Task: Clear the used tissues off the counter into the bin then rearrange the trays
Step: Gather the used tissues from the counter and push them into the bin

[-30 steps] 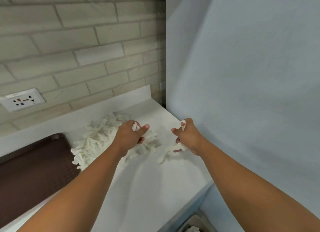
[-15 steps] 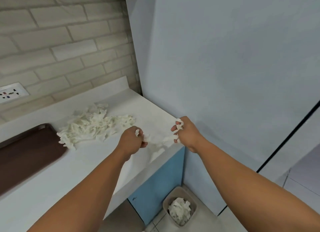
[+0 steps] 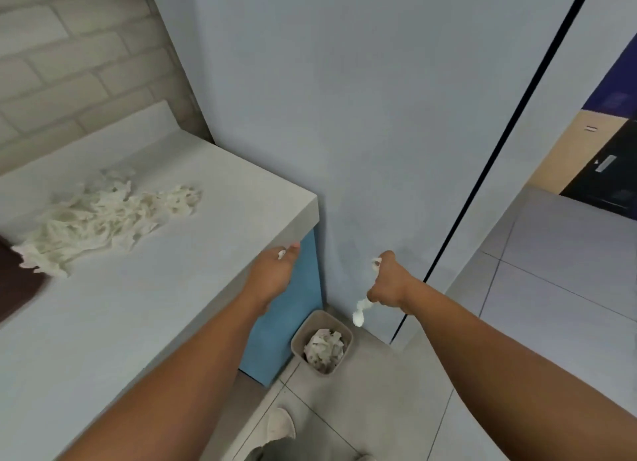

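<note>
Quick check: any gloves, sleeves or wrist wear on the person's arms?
The left hand and right hand wear no gloves; no watch, bracelet or ring shows. The left forearm and right forearm are bare, with no sleeves in view.

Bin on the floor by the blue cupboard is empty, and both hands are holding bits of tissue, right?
Not empty. The head view shows the bin by the blue cupboard already has crumpled tissues inside. The left hand and right hand do each hold tissue bits.

Matt white counter [image 3: 144, 309], shredded paper tissues [image 3: 103, 216], glossy tiled floor [image 3: 379, 409].
</note>
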`<state>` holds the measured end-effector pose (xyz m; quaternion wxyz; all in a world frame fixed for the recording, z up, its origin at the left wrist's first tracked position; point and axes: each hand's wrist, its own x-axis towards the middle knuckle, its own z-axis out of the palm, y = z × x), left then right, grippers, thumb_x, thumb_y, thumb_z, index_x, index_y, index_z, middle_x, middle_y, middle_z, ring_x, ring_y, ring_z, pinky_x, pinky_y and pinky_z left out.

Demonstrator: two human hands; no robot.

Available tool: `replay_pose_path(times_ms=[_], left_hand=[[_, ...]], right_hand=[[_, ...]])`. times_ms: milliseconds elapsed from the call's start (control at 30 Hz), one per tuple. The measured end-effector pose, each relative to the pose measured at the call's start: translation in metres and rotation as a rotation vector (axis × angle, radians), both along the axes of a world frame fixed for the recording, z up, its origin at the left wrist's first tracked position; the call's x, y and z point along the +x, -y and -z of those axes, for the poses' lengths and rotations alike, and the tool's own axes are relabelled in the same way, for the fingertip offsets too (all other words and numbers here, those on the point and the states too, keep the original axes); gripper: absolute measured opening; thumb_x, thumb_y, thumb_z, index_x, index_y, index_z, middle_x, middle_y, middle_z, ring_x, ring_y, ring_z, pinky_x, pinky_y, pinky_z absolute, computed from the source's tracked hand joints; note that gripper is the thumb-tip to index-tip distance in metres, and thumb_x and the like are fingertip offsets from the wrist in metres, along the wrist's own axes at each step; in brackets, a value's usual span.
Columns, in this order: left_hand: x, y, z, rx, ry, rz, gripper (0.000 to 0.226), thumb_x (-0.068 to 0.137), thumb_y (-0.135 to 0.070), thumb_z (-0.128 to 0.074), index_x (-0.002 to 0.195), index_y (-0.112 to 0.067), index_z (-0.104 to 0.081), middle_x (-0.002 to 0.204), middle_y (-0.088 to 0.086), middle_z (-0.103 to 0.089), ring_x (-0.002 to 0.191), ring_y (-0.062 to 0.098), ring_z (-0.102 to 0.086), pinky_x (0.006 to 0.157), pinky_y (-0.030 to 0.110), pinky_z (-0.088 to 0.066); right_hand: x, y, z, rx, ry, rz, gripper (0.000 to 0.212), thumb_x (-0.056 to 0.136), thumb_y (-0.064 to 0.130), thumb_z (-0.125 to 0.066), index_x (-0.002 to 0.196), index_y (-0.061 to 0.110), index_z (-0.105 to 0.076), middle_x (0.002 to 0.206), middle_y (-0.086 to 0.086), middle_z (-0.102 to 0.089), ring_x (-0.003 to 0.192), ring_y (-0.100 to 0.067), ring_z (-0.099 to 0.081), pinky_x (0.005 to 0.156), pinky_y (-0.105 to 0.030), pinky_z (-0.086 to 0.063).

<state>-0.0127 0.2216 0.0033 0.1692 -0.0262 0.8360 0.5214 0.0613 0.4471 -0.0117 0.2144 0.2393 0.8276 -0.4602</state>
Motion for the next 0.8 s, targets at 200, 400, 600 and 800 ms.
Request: replay_pose_path(times_ms=[200, 400, 600, 800], left_hand=[[0.009, -0.021, 0.062, -0.037, 0.148, 0.064, 0.053, 0.088, -0.068, -0.047, 0.068, -0.019, -0.04, 0.061, 0.003, -0.038, 0.051, 0.017, -0.037, 0.058, 0.033, -0.031], [0.007, -0.034, 0.151, -0.017, 0.446, 0.066, 0.026, 0.088, -0.019, -0.039, 0.07, -0.021, -0.058, 0.063, -0.001, -0.055, 0.05, 0.011, -0.046, 0.05, 0.023, -0.034], [-0.013, -0.023, 0.267, -0.13, 0.456, 0.246, 0.026, 0.089, -0.008, -0.052, 0.096, -0.027, -0.07, 0.095, 0.004, -0.069, 0.078, 0.02, -0.062, 0.074, 0.031, -0.054], [-0.033, -0.012, 0.373, -0.191, 0.418, 0.117, 0.022, 0.08, -0.007, -0.076, 0.094, -0.023, -0.069, 0.101, 0.003, -0.073, 0.088, 0.017, -0.069, 0.082, 0.029, -0.056]], right_hand=[[0.015, -0.016, 0.059, 0.242, 0.139, 0.031, 0.047, 0.087, -0.003, -0.055, 0.13, 0.0, -0.038, 0.131, -0.018, -0.051, 0.115, -0.034, -0.054, 0.084, -0.035, -0.048], [0.008, -0.022, 0.137, 0.167, 0.201, 0.1, 0.015, 0.084, -0.001, -0.057, 0.084, 0.013, -0.051, 0.103, -0.021, -0.066, 0.086, -0.032, -0.07, 0.073, -0.038, -0.061], [0.006, -0.019, 0.225, -0.064, 0.233, 0.269, 0.021, 0.089, -0.002, -0.043, 0.09, 0.014, -0.058, 0.088, -0.01, -0.058, 0.061, -0.019, -0.05, 0.055, -0.025, -0.042], [-0.002, -0.005, 0.301, -0.463, 0.252, 0.6, 0.01, 0.086, -0.004, -0.054, 0.085, 0.006, -0.05, 0.077, -0.009, -0.038, 0.059, -0.019, -0.036, 0.055, -0.032, -0.033]])
